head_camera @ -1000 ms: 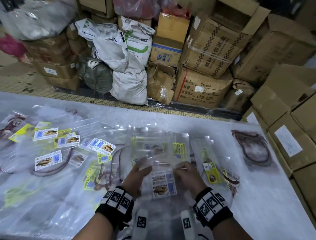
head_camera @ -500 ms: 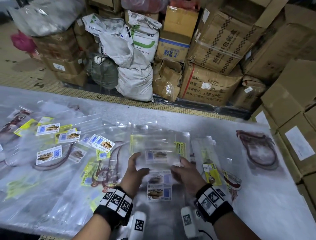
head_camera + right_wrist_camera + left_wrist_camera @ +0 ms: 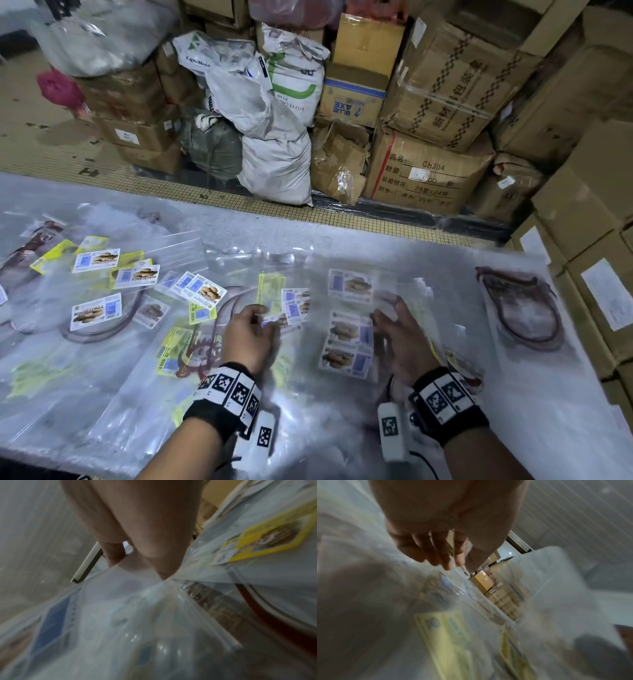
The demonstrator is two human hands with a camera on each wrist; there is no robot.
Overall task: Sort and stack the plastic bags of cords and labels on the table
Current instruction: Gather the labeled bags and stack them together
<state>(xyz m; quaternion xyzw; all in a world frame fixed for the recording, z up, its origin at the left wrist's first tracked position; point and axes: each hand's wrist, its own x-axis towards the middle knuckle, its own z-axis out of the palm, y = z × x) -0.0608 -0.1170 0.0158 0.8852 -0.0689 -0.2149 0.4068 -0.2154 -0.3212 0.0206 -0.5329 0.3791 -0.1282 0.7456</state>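
The hands have split apart: 0.5 s ago both were close together on one bundle of clear bags at mid-frame; now they sit well apart w/ a gap between them. The right hand (image 3: 404, 339), lower centre-right of the head view, pinches the edge of a white-label bag (image 3: 347, 342). The right wrist view shows the thumb and a finger closed on the clear film, which fans out below them. The left hand (image 3: 251, 337), lower centre, has drifted left. Its fingers are curled at the corner of a small-label bag (image 3: 294, 306) and it probably pinches it, though the left wrist view is too blurred to confirm. So the bundle seems to have been divided into 2 lots, i.e. sorting is under way and not stacking. The white-label bag lies low over the desk (image 3: 565, 428), just right of centre, and looks like the start of a stack. Further out, many loose bags (image 3: 96, 308) w/ labels and dark cords are still scattered across the left half of the frame. One cord bag (image 3: 520, 308) lies alone at the right, so most of the job remains. Cardboard boxes (image 3: 428, 171) fill the upper frame beyond the desk.
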